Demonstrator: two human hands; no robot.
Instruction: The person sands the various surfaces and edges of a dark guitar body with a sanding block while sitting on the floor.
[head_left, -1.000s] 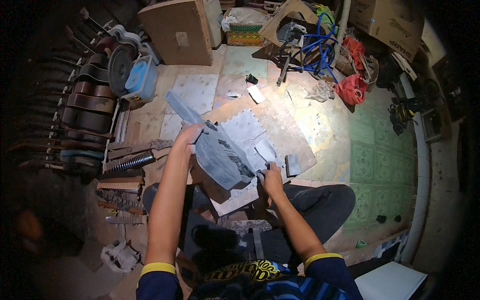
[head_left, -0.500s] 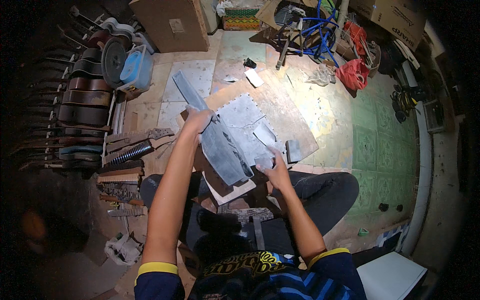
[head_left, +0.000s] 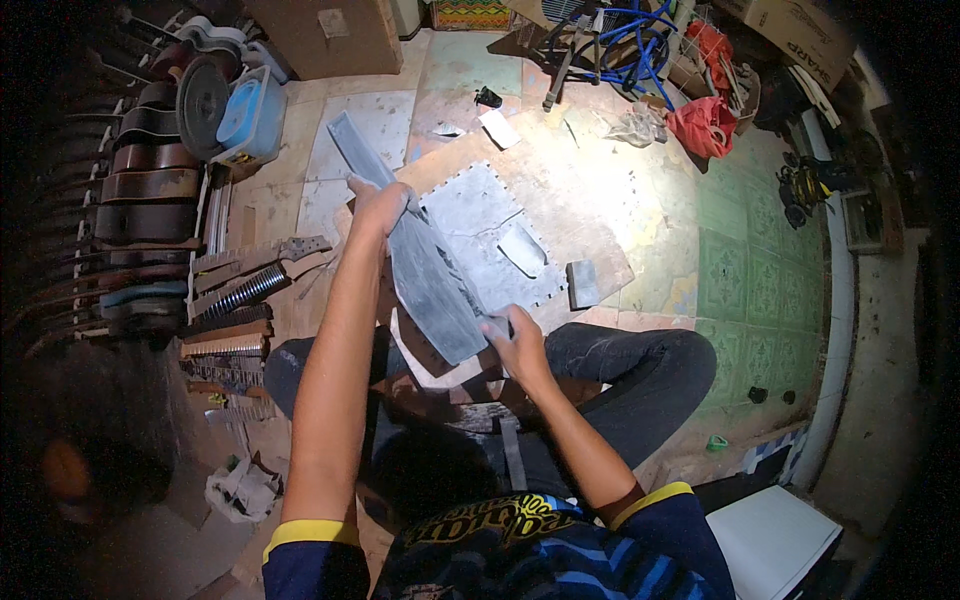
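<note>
My left hand (head_left: 381, 207) is closed around the narrow part of a long grey instrument body (head_left: 430, 290), which has a straight neck-like end pointing away from me. The wide end is tilted over my lap, with dark cut-outs along its right side. My right hand (head_left: 519, 346) pinches a small grey piece of sandpaper (head_left: 494, 327) against the right edge of that wide end; fingers partly hide it. Beyond lie a grey foam mat (head_left: 475, 215), a pale curled sheet (head_left: 522, 250) on it, and a grey block (head_left: 582, 285) by its right corner.
A wooden board (head_left: 570, 215) lies under the mat. On the left are a row of guitars (head_left: 150, 190), several wooden necks (head_left: 255, 265) and a blue tub (head_left: 250, 115). Farther off are a blue hose (head_left: 640, 50), a red bag (head_left: 702, 127) and a cardboard box (head_left: 790, 35).
My right hand has moved left from beside the pale sheet to the instrument's edge, bringing the sandpaper. The sheet now lies alone on the mat. The whole view has shifted slightly.
</note>
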